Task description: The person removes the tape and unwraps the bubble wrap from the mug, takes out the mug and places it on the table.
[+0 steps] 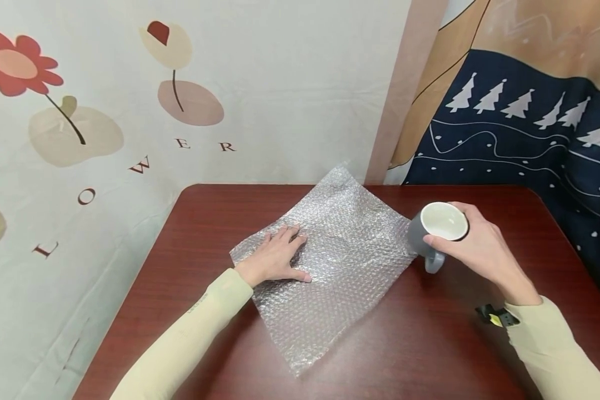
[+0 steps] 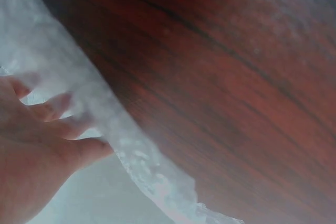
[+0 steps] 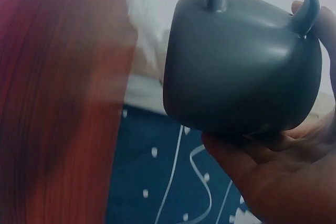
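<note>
A sheet of clear bubble wrap lies on the table, turned so its corners point to the back, front, left and right. My left hand rests on its left part with the fingers spread. In the left wrist view, the fingers show beside the edge of the bubble wrap. My right hand grips a grey mug with a white inside near the rim, at the sheet's right corner. The mug's handle points toward me. In the right wrist view, fingers and thumb reach round the mug.
The dark red wooden table ends at a back edge against a white hanging cloth printed with flowers. To the right hangs a dark blue cloth with white trees. A black strap is at my right wrist.
</note>
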Demonstrator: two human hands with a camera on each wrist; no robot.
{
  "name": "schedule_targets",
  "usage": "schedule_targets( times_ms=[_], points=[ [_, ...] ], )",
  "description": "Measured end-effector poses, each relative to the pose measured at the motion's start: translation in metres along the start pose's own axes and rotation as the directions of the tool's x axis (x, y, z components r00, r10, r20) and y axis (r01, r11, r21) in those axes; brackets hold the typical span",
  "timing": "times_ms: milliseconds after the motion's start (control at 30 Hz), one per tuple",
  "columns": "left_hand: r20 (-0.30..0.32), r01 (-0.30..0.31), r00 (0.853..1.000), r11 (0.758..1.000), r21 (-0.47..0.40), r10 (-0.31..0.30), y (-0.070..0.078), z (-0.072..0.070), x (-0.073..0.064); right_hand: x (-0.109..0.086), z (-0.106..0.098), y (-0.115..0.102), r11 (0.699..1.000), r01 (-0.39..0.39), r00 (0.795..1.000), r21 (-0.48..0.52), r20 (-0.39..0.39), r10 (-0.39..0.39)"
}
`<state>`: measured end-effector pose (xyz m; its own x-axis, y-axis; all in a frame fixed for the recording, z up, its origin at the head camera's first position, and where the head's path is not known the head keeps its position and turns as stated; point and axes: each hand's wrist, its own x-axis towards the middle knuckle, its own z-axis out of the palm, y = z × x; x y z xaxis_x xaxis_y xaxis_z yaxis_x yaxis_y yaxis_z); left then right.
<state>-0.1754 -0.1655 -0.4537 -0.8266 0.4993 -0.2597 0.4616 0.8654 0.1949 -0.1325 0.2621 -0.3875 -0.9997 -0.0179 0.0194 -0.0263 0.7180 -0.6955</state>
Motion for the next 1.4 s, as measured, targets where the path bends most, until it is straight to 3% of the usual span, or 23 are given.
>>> schedule_targets(
  times_ms=[433,767,967,1400],
  points=[
    [-0.011,-0.007,1.000,0.999,-0.036,0.007,-0.002,0.003,-0.001,-0.009,-0.032,0.046,0.996,-0.072,0.997,-0.057,0.006,0.072],
    [-0.023,-0.003,1.000,0.998,-0.062,0.001,-0.001,0.002,-0.001,-0.005,-0.031,0.076,0.991,-0.098,0.995,-0.088,0.000,0.098],
    [-0.030,-0.014,0.999,0.999,-0.044,0.012,0.000,0.001,0.001,-0.004,-0.031,0.088,0.989,-0.082,0.995,-0.123,0.043,0.088],
    [-0.076,-0.027,0.997,0.999,-0.038,0.024,-0.001,0.002,0.004,0.002,-0.030,0.099,0.991,-0.065,0.991,-0.119,0.112,0.078]
  ],
)
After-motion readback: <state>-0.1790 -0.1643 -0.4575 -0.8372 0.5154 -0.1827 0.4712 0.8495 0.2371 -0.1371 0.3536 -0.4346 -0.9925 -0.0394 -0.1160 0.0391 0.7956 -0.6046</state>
